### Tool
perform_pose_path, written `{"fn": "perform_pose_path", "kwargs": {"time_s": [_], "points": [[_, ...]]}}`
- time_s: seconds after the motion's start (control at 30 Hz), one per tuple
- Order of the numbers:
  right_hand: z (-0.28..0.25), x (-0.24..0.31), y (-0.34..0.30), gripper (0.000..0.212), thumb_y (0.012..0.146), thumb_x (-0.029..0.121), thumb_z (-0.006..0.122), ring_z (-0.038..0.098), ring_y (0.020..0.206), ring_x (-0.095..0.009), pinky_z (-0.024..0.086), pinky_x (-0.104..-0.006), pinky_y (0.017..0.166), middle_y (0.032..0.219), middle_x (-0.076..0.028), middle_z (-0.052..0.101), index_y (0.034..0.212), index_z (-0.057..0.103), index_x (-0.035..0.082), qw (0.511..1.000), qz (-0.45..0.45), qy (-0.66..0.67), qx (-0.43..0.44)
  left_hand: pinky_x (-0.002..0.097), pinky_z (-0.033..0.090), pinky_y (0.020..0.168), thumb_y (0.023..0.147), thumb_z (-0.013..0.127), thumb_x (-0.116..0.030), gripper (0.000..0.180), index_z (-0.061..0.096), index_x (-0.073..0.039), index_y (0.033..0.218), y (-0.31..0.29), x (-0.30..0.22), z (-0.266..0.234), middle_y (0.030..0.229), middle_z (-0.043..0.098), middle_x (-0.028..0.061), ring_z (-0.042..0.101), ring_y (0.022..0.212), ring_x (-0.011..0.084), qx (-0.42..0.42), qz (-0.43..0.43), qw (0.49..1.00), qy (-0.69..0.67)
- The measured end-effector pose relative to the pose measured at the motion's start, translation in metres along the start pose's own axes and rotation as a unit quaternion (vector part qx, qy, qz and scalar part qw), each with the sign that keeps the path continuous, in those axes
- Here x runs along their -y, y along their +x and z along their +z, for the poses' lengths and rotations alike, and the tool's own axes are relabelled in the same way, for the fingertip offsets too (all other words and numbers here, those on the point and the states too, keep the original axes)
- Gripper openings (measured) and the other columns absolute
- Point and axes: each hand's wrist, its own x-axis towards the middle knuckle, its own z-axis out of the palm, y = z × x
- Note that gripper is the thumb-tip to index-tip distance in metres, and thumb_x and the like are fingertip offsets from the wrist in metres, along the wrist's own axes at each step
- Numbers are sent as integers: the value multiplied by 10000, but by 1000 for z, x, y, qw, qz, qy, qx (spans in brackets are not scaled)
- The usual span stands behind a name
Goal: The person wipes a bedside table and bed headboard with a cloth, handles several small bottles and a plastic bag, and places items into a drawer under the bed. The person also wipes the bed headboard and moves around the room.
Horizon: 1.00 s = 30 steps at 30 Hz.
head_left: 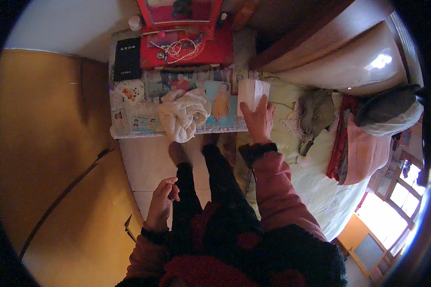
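Note:
My right hand (pixel 259 119) reaches to the right end of the small table (pixel 153 133). Its thumb and fingers grip the near end of a white box (pixel 254 91), the thumb on the left side and the fingers on the right. Nearer my body, my left hand (pixel 162 198) hangs in the air left of my legs, its fingers loosely bent and somewhat apart, with nothing seen in it. A crumpled cream cloth (pixel 184 114) lies at the table's front edge, partly over the photos. Right of it is a blue photo (pixel 220 103) under the table's clear cover.
A red jewellery box (pixel 220 50) with a raised mirror lid holds beaded necklaces. Beside it lies a black booklet (pixel 128 60). To the right is a bed (pixel 306 191) with a grey garment (pixel 316 115) and folded pink bedding (pixel 366 153). A yellow wooden panel (pixel 48 143) stands at left.

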Motion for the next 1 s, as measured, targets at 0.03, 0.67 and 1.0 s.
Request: {"fn": "perform_pose_path", "kwargs": {"time_s": [0.03,0.67,1.0], "points": [[3,-2,6,807,720,469,663,442,1104,-411,381,-462,919,1152,-277,487,1296,374,-16,1000,13,-18,18,268,438,628,954,452,-164,233,568,-51,1121,0,0,0,790,564,46,515,659,121,2,-4,1000,-1],[48,-5,44,929,631,607,663,473,1108,-406,441,-482,855,1204,-244,491,1278,398,-5,989,-29,-143,-37,268,430,635,954,456,-215,257,558,-46,1120,3,-2,8,819,550,30,497,690,113,20,51,985,166],[46,-10,45,905,690,626,628,416,1162,-431,367,-558,921,1329,-260,382,1330,367,41,988,-29,-120,-94,284,426,671,932,472,-215,281,531,-42,1146,12,-3,13,774,504,30,467,689,124,45,59,990,118]]}}
